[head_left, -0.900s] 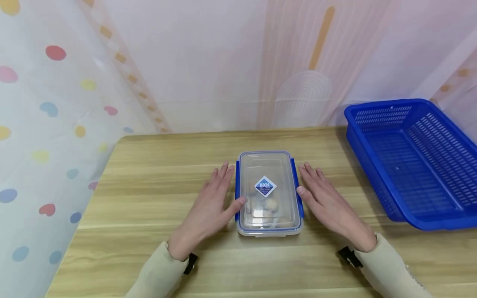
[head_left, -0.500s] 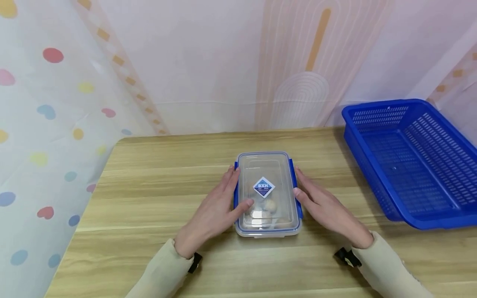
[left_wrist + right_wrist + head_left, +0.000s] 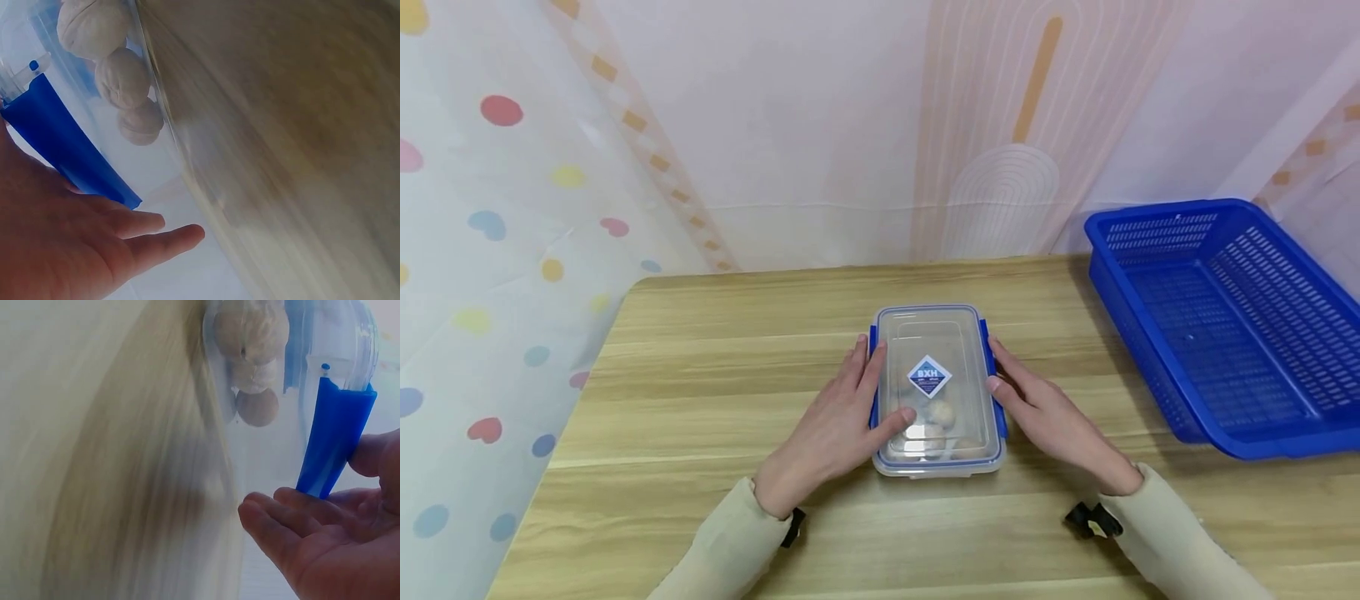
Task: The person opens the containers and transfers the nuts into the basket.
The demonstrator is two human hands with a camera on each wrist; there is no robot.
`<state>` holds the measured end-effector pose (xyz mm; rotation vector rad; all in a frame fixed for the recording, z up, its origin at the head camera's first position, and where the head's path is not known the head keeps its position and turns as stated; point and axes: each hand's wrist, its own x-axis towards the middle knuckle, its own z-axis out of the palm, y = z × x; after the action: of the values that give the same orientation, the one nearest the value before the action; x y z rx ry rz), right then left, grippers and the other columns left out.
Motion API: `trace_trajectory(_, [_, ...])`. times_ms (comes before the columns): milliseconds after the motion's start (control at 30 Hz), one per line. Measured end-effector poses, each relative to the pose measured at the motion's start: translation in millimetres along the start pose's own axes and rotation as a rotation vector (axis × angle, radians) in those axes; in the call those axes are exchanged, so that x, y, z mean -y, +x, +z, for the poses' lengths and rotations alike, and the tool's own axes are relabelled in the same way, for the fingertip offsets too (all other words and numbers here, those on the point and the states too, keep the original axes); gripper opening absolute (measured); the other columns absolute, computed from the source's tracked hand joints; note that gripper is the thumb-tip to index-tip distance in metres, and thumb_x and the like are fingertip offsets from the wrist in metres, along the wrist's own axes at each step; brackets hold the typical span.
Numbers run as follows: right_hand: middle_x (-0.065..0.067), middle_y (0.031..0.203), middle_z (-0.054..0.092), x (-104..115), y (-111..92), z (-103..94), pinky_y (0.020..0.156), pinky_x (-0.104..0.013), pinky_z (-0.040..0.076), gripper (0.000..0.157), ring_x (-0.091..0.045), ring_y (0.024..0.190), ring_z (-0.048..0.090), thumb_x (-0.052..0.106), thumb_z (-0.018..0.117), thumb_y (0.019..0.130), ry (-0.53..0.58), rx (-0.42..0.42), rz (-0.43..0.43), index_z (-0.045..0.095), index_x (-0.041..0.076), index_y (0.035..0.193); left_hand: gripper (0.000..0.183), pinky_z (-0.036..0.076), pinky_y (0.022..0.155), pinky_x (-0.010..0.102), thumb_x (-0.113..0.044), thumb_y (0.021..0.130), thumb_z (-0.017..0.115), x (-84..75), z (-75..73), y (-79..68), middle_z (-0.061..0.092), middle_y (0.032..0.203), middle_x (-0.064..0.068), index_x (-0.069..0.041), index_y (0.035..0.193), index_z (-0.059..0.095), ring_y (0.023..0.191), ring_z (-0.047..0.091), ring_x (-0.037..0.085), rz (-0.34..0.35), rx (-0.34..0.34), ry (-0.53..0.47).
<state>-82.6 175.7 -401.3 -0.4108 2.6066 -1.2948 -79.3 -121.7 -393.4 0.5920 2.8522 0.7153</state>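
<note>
A clear plastic food container with blue side latches lies flat on the wooden table, its lid on. Through its wall in the left wrist view I see pale round nuts that look like walnuts; they show in the right wrist view too. My left hand lies along the left latch with fingers straight, its thumb over the lid. On the other side, my right hand has straight fingers at the right latch, and its thumb tip is against the lid's edge.
A blue perforated plastic basket stands to the right on the wooden table. Behind the table hangs a patterned cloth, with a dotted one at the left.
Both hands have moved inward from beside the container to its two sides. The left thumb has come further over the lid. The container has stayed on the table.
</note>
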Motion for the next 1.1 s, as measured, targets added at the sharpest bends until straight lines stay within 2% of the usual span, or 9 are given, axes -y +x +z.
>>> trace_trajectory(267, [-0.017, 0.165, 0.033, 0.4, 1.8, 2.8, 0.117, -0.055, 0.035, 0.061, -0.035, 0.147, 0.039, 0.035, 0.045, 0.113, 0.094, -0.041, -0.008, 0.024, 0.013, 0.166, 0.097, 0.04, 0.113, 0.06, -0.065, 0.102, 0.047, 1.4, 3.6, 1.8, 0.004, 0.171, 0.024, -0.006, 0.166, 0.006, 0.15, 0.03, 0.044, 0.016, 0.014, -0.016])
trace_trajectory(467, [-0.018, 0.164, 0.035, 0.4, 4.7, 4.6, 0.115, -0.053, 0.039, 0.058, -0.036, 0.146, 0.042, 0.025, 0.047, 0.113, 0.155, -0.059, -0.012, 0.028, 0.007, 0.164, 0.098, 0.039, 0.114, 0.061, -0.066, 0.102, 0.046, 1.4, 4.3, 2.4, 0.0, 0.171, 0.022, -0.007, 0.167, 0.002, 0.15, 0.03, 0.044, 0.002, 0.03, -0.029])
trace_trajectory(733, [-0.015, 0.162, 0.041, 3.4, 6.7, 6.9, 0.113, -0.05, 0.042, 0.053, -0.033, 0.143, 0.047, 0.013, 0.051, 0.11, 0.218, -0.109, 0.006, 0.037, 0.004, 0.16, 0.098, 0.038, 0.115, 0.06, -0.064, 0.102, 0.048, 0.8, 4.6, 1.8, -0.002, 0.171, 0.021, -0.009, 0.167, -0.001, 0.15, 0.03, 0.044, -0.009, 0.032, -0.047])
trace_trajectory(833, [-0.015, 0.158, 0.045, 4.4, 6.7, 7.5, 0.108, -0.043, 0.048, 0.051, -0.032, 0.138, 0.052, 0.01, 0.053, 0.108, 0.229, -0.138, 0.015, 0.041, 0.003, 0.157, 0.098, 0.038, 0.115, 0.06, -0.064, 0.102, 0.048, 0.4, 5.1, 2.0, -0.003, 0.171, 0.02, -0.01, 0.167, -0.001, 0.15, 0.03, 0.045, -0.013, 0.033, -0.054])
trace_trajectory(933, [-0.017, 0.154, 0.049, 5.0, 6.3, 7.9, 0.099, -0.028, 0.052, 0.049, -0.031, 0.131, 0.058, 0.008, 0.055, 0.107, 0.234, -0.166, 0.019, 0.045, 0.001, 0.155, 0.098, 0.039, 0.114, 0.061, -0.064, 0.102, 0.048, 0.0, 5.4, 2.0, -0.003, 0.171, 0.02, -0.01, 0.167, -0.002, 0.149, 0.032, 0.045, -0.016, 0.034, -0.056])
trace_trajectory(1000, [-0.018, 0.153, 0.051, 5.4, 6.0, 7.9, 0.094, -0.02, 0.051, 0.049, -0.03, 0.128, 0.059, 0.008, 0.056, 0.107, 0.241, -0.175, 0.025, 0.046, 0.001, 0.154, 0.098, 0.04, 0.113, 0.061, -0.064, 0.102, 0.048, -0.2, 5.6, 2.2, -0.003, 0.171, 0.02, -0.011, 0.167, -0.002, 0.148, 0.033, 0.046, -0.018, 0.034, -0.058])
trace_trajectory(1100, [-0.017, 0.153, 0.051, 5.4, 6.0, 8.2, 0.091, -0.014, 0.049, 0.049, -0.03, 0.127, 0.059, 0.008, 0.056, 0.106, 0.248, -0.183, 0.04, 0.046, 0.001, 0.154, 0.098, 0.04, 0.113, 0.061, -0.064, 0.102, 0.048, -0.4, 5.3, 2.3, -0.003, 0.171, 0.02, -0.011, 0.167, -0.002, 0.148, 0.033, 0.046, -0.023, 0.038, -0.06])
